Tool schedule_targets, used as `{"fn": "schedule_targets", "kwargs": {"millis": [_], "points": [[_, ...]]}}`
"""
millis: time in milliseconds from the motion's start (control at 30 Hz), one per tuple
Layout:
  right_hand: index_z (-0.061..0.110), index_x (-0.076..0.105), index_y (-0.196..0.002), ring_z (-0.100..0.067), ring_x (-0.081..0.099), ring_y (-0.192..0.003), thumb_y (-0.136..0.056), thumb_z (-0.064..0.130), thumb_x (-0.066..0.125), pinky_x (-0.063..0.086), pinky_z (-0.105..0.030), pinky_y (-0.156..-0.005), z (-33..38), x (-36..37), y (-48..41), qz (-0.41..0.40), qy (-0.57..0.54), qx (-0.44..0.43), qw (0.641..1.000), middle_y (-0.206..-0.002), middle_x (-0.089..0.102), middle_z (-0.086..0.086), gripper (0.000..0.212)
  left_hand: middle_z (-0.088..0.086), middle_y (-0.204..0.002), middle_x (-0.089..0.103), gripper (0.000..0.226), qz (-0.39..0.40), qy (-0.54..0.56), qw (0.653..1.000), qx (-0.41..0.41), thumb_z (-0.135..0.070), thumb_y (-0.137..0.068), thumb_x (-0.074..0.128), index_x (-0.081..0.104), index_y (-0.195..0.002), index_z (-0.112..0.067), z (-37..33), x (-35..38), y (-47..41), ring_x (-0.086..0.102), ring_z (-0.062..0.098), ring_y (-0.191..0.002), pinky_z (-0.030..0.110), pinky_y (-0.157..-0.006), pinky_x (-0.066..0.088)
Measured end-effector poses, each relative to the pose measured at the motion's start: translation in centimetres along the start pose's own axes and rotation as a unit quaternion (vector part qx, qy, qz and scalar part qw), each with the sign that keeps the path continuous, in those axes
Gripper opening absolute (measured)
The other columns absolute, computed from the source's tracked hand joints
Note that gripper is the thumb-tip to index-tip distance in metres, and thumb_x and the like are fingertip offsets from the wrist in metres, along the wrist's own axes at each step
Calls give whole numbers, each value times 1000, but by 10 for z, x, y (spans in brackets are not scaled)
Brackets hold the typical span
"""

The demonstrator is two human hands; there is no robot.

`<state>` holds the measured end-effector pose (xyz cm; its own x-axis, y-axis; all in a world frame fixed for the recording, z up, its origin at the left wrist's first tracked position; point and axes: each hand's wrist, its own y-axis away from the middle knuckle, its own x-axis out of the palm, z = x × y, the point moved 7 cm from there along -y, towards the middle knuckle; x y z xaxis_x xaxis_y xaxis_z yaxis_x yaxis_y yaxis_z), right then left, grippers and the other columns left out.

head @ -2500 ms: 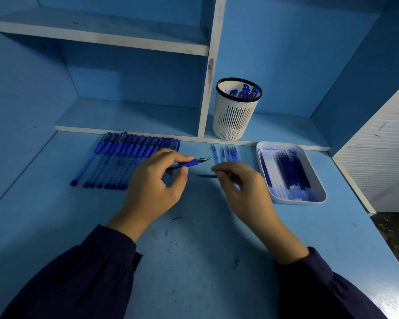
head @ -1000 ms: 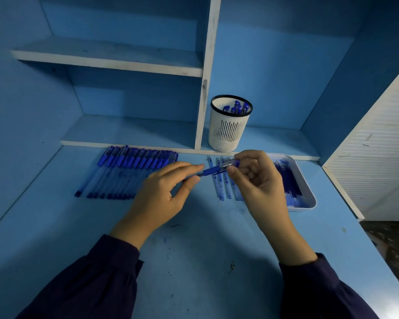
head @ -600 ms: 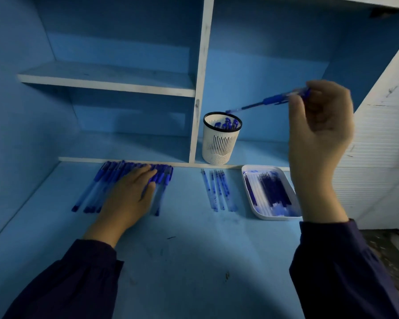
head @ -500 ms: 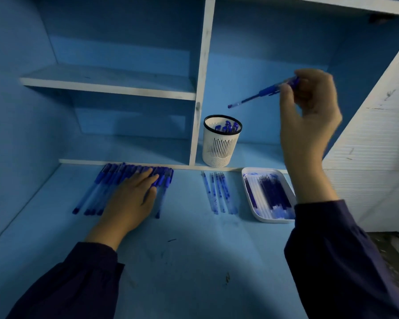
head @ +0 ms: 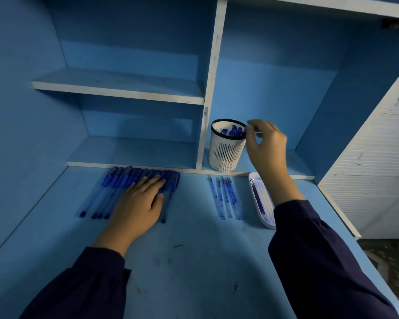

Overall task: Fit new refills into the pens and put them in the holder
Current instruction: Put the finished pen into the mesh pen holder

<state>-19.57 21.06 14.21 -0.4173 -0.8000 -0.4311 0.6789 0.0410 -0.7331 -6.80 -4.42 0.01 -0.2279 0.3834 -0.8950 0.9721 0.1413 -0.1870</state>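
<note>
- Two dark navy fabric sleeves (head: 83, 284) reach in from the near edge over the scuffed blue painted desk top (head: 194, 261)
- The left hand (head: 138, 203) lies flat, palm down, fingers straight and close together, pressing on a row of blue capped pens with clear barrels (head: 114, 181) laid side by side on the desk
- To the right of it, well apart, a small row of thin clear refill tubes stained with blue ink (head: 225, 196) lies loose on the desk
- Just right of those sits a white oblong plastic tray (head: 264, 221), partly hidden by the right forearm; it holds dark blue refills (head: 256, 195) lying lengthwise
- The right hand (head: 266, 143) is raised at the far rim of the holder, thumb and forefinger parted with nothing seen between them, the other fingers loosely curled
- The white slotted round pen holder with a black rim (head: 226, 153) stands upright on the low blue shelf (head: 136, 153), right of the white upright divider (head: 211, 88); several blue pens (head: 233, 131) stand inside, caps up
- A second blue shelf (head: 120, 88) runs higher on the left
</note>
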Motion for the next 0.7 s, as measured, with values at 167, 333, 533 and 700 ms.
{"fn": "schedule_targets", "kwargs": {"millis": [167, 333, 533, 700], "points": [[4, 65, -108, -13, 58, -90, -94, 13, 56, 40, -18, -79, 21, -11, 49, -39, -22, 32, 998, -103, 66, -6, 19, -3, -161, 31, 46, -4, -4, 1000, 0, -27, -106, 41, 40, -152, -20, -3, -2, 0, 22, 20, -151, 39, -123, 19], [8, 65, -112, -18, 62, -93, -92, 15, 60, 42, -17, -79, 39, 35, 101, 113, -74, 79, 988, -106, 66, -7, 22, -1, -157, 38, 51, -23, 12, 1000, -2, -36, -102, 34, 46, -148, -18, -7, -11, 3, 29, 21, -148, 36, -120, 20], [6, 69, -111, -22, 63, -96, -88, 11, 66, 38, -9, -80, 60, 93, 133, 225, -102, 59, 967, -107, 68, -9, 23, -4, -163, 25, 46, -23, -1, 1000, -20, -30, -106, 40, 40, -151, -21, 0, -11, 2, 19, 19, -152, 36, -122, 13], [8, 74, -104, -20, 62, -91, -78, 16, 77, 32, 3, -81, 62, 116, 141, 278, -87, 45, 956, -101, 64, -12, 28, -7, -163, 23, 47, -9, -7, 999, -39, -29, -106, 40, 37, -152, -25, 4, -7, 2, 15, 17, -152, 36, -122, 12]]}}
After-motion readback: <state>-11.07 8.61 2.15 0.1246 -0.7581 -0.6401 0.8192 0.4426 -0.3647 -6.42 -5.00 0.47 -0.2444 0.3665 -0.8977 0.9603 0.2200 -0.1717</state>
